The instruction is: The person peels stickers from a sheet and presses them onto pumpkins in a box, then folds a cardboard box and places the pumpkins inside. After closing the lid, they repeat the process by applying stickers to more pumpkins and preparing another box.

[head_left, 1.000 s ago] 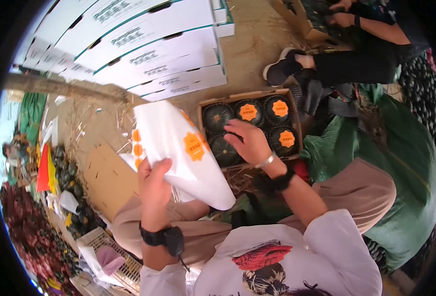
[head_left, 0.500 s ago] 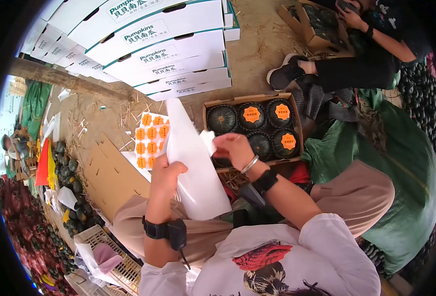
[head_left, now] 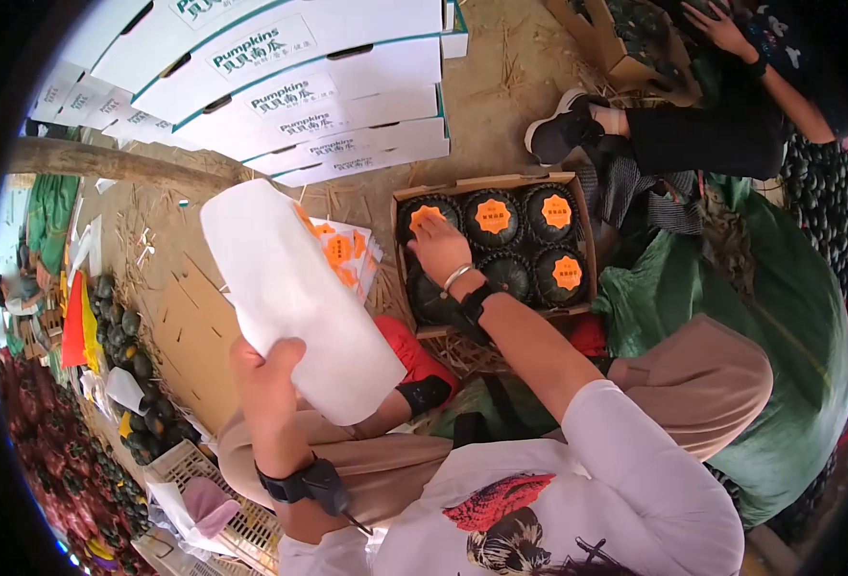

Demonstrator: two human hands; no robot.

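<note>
My left hand (head_left: 270, 384) is closed on a curled white sticker sheet (head_left: 299, 298), thumb on top. Its far edge is bent, and orange stickers (head_left: 347, 252) show on paper behind it. With my right hand (head_left: 440, 252) I have my fingertips on an orange star-shaped sticker (head_left: 428, 215), which lies on the far-left dark green pumpkin (head_left: 406, 233). That pumpkin sits in an open cardboard box (head_left: 592, 245) with several others. Labelled ones include the far-middle pumpkin (head_left: 492, 217) and the near-right pumpkin (head_left: 566, 273). The near-middle pumpkin (head_left: 506, 278) shows no label.
Stacked white pumpkin cartons (head_left: 347, 106) rise at the far left, beside a wooden pole (head_left: 126, 161). A green sack (head_left: 769, 326) lies at the right. Another person's shoe (head_left: 568, 134) and a second box of pumpkins (head_left: 635, 48) are beyond. A plastic crate (head_left: 241, 528) stands near left.
My right hand has moved from the sheet to the far-left pumpkin, which now bears an orange sticker. My left hand has drawn the sheet left and tilted it, uncovering a red item beneath.
</note>
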